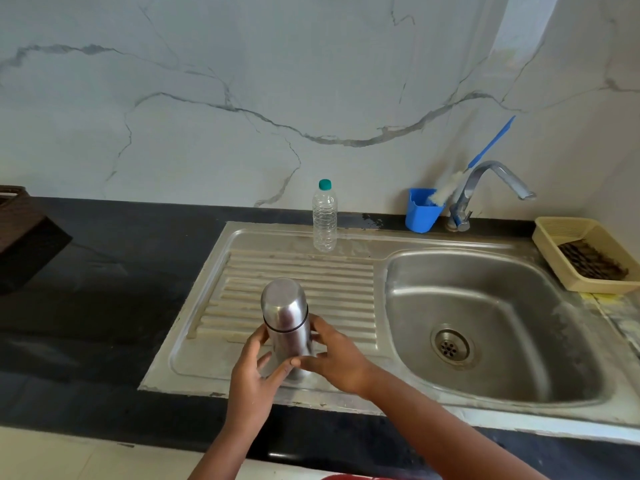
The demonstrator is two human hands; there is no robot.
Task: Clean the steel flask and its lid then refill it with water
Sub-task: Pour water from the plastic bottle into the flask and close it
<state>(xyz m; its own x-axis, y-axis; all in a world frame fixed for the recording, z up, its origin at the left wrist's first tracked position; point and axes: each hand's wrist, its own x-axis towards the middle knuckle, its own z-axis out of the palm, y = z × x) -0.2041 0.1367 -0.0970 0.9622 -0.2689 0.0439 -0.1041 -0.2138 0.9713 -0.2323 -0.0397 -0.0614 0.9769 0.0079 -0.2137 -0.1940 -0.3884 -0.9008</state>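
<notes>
Flask, cylindrical, brushed steel (289, 336): upright on the ribbed steel draining board (311, 271), its domed steel lid (284, 299) seated on top above a dark sealing ring. Held between both hands.

Left hand (254, 372): at the flask's left side, fingers curled toward the lower body, thumb up beside the ring; whether the fingertips press the steel or only brush it cannot be told.

Right hand (337, 358): wrapped round the flask's right side, thumb across the front of the lower body, fingers behind.

Bottle, clear ribbed plastic with green screw cap (325, 216): upright, beyond the held flask and slightly right, at the far edge of the draining board.

Sink basin, stainless steel, rounded (519, 358): right of the held flask, adjoining the draining board; round slotted drain in its floor.

Tap, chrome, angled spout (491, 185): far right beyond the basin, spout pointing right.

Cup, blue plastic (420, 213): just left of the tap base, holding a white-bristled bottle brush with long blue handle (491, 143) that leans against the wall.

Tray, pale yellow perforated plastic (568, 233): farthest right, on the counter past the basin, holding a dark scrubbing pad (592, 261).

Countertop, black polished stone (104, 289): left of and beneath the grip.

Wall, white marble-look with grey veining (242, 81): behind everything.
</notes>
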